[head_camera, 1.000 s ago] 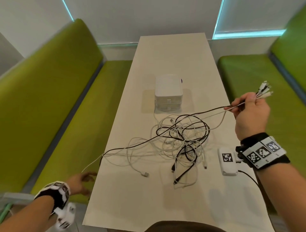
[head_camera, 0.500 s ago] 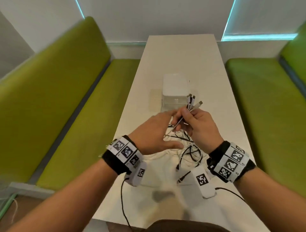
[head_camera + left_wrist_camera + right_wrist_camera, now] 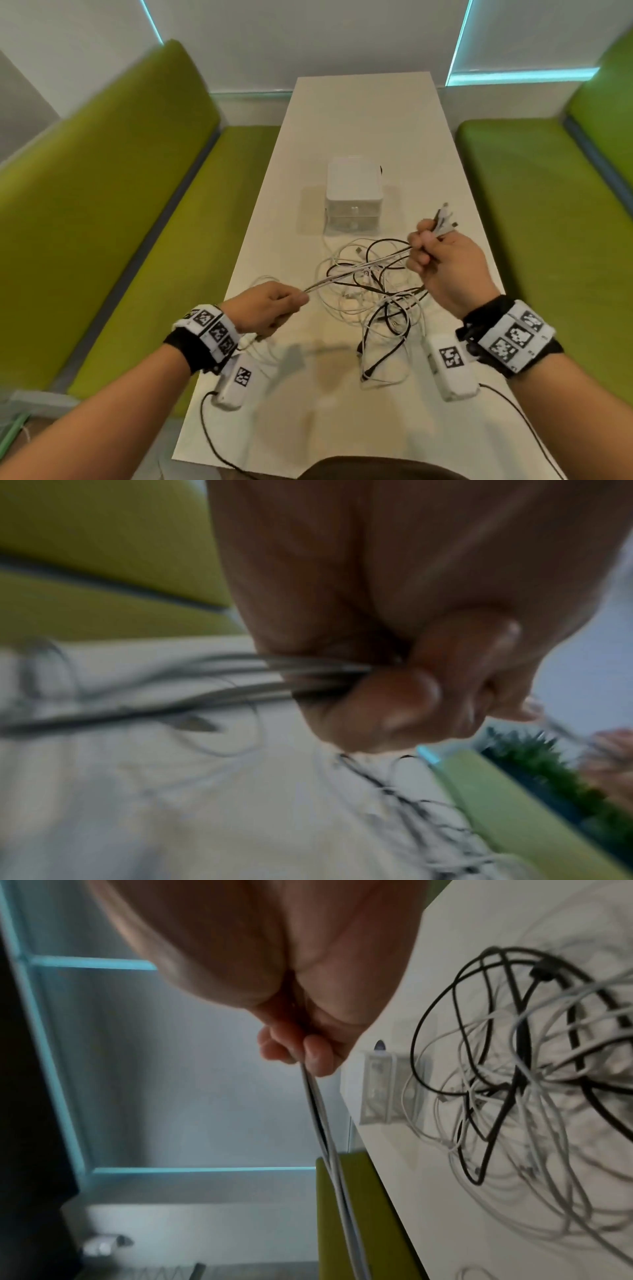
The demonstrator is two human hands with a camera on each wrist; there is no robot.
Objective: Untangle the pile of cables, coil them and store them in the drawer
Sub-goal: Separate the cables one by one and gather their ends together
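Early stage. Right hand (image 3: 445,260) grip closed round gathered plug ends; left hand (image 3: 270,306) grip pinching same strands. Black-and-white cable tangle (image 3: 376,298) on white counter (image 3: 359,113), uncoiled. Small white drawer box (image 3: 354,195) closed.

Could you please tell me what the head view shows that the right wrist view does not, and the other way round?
Only the head view shows the left hand gripping the taut cable strands and the connector ends fanning above the right hand. Only the right wrist view shows the strands leaving under the curled fingers. Both show the tangled pile on the table and the small drawer unit.
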